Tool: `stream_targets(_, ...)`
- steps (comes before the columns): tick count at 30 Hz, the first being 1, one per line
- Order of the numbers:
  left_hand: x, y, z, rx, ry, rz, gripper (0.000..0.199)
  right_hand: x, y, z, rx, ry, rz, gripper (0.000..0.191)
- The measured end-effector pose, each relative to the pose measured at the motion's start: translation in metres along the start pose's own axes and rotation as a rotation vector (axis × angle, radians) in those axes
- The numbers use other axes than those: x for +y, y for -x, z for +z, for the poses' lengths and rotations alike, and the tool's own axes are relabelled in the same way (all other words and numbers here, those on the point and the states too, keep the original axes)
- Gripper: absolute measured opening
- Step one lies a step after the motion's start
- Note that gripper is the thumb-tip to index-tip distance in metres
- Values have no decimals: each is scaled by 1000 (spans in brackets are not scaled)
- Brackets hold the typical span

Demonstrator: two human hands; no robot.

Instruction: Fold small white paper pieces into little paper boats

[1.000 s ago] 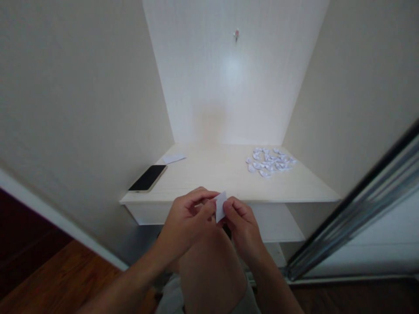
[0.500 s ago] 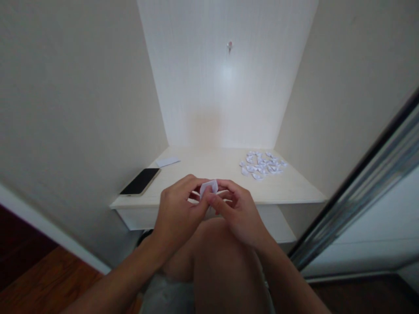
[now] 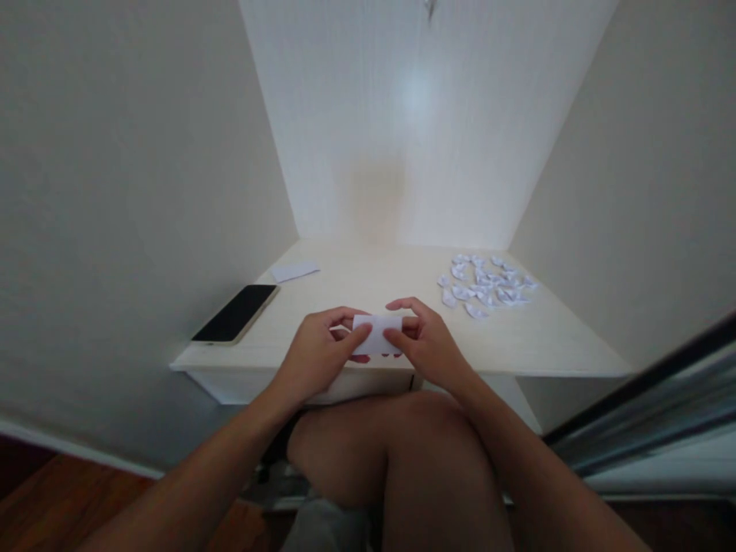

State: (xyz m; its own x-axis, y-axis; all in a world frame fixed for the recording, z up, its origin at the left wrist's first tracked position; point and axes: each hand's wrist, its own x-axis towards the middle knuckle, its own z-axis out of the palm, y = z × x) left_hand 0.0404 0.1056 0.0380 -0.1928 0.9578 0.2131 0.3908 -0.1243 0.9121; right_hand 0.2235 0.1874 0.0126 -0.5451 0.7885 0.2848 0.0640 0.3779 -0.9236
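A small white piece of paper, flat and rectangular, is held up in front of the desk's front edge. My left hand pinches its left end, thumb on the near face and fingers behind. On the right end my right hand has the same kind of pinch, with its index finger lifted off the sheet. Several small folded paper pieces, shaped like little boats, lie in a cluster at the desk's right. Toward the back left rests a flat stack or strip of white paper.
A phone with a dark screen lies at the left front of the white desk. Walls close in the left, back and right sides. My bent legs are just below the desk edge. A metal-edged frame stands at the right.
The paper was a compact fold between both thumbs; now it is spread into a wider rectangle. My hands have moved apart. The view has tilted down.
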Motion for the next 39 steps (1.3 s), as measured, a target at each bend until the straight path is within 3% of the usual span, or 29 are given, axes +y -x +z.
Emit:
stream_targets(5,-42,-37,2,-59,-102,-82,45,26,-31,-12,-93,344,-50,22)
stream_targets(10,-62,-59,-5,-41,-312,-56,27,41,-53,-19,-306,545,-175,17)
stream_targets(15,-67,-54,-5,-6,-405,-60,25,53,-66,-33,-436,662,-385,22)
stream_targets(20,-63,-45,-1,71,-519,68,18,58,-81,-38,-530,717,-563,24)
stream_targets(28,-62,-34,-3,182,-657,210,20,62,-84,-34,-512,672,-579,23)
stream_targets(34,-47,-36,-6,40,-698,269,17,58,-83,-31,-474,683,-599,22)
stream_targets(36,-51,-30,-14,-1,-683,275,28,57,-83,-30,-469,688,-604,23)
stream_targets(39,-66,-14,-30,-182,-727,231,42,57,-84,-29,-465,672,-604,21)
